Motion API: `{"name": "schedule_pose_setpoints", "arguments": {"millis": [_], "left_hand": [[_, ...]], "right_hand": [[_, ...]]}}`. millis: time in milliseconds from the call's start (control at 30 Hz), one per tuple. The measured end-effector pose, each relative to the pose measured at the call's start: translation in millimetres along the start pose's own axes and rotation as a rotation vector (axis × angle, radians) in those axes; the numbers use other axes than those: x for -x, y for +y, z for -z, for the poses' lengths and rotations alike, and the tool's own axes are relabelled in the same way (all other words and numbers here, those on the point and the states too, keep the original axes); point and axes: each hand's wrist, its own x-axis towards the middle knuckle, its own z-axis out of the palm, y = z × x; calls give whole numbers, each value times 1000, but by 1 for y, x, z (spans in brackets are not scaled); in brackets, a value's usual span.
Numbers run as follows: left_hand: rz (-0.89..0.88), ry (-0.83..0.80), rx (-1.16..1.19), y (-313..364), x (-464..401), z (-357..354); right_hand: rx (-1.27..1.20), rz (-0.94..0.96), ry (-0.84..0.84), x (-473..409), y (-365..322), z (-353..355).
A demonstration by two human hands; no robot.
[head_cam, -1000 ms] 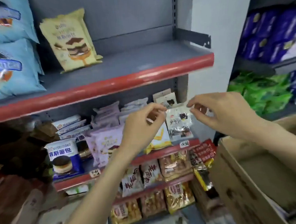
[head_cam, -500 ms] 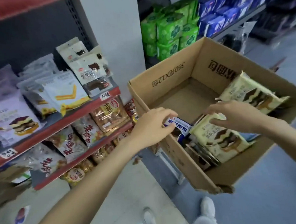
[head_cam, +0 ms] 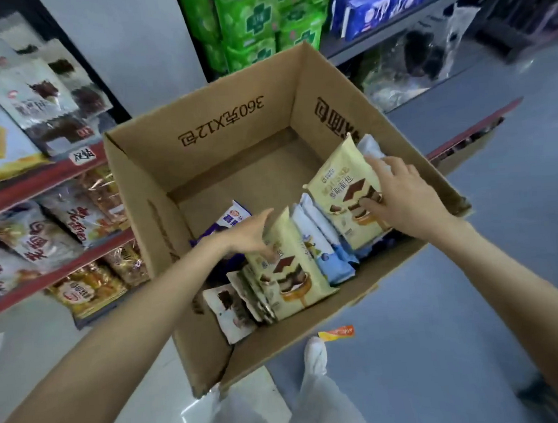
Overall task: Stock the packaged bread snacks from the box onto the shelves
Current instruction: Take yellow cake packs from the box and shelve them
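An open cardboard box (head_cam: pixel 198 118) stands on the floor below me. At its near end several bread packs stand on edge. They include a yellow pack (head_cam: pixel 295 276) at the left, light blue packs (head_cam: pixel 326 247) in the middle and a second yellow pack (head_cam: pixel 343 200) at the right. A dark blue pack (head_cam: pixel 233 219) and a white pack (head_cam: pixel 228 310) lie beside them. My left hand (head_cam: pixel 249 236) holds the left yellow pack's top edge, fingers curled on its front. My right hand (head_cam: pixel 402 199) grips the right yellow pack, thumb on its front.
Red-edged shelves (head_cam: pixel 38 182) full of snack packs run along the left. Green packs (head_cam: pixel 251 25) and blue packs (head_cam: pixel 372 3) fill shelving behind the box. An orange wrapper (head_cam: pixel 335 333) lies on the floor by my white shoe (head_cam: pixel 314 357).
My hands left the middle shelf, the view swung down to the box, and both hands reached in. Each now holds a yellow pack.
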Motion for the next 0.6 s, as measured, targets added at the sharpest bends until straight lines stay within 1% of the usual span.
{"name": "schedule_pose_setpoints", "arguments": {"millis": [100, 167, 300, 367, 467, 533, 600], "left_hand": [[31, -65, 18, -4, -11, -8], [34, -65, -6, -9, -14, -8], [38, -55, -31, -20, -11, -3], [41, -83, -75, -23, -7, -1], [31, -113, -203, -26, -1, 1], [21, -104, -169, -25, 5, 1], [4, -88, -67, -23, 13, 4]], "right_hand": [[-138, -29, -76, -17, 3, -13], [-138, -32, -111, -27, 4, -21], [-119, -43, -119, -38, 1, -27], [-194, -42, -145, -40, 1, -27], [-307, -16, -157, -41, 3, -27], [-293, 21, -139, -40, 4, -27], [-303, 43, -97, -38, 5, -27]]}}
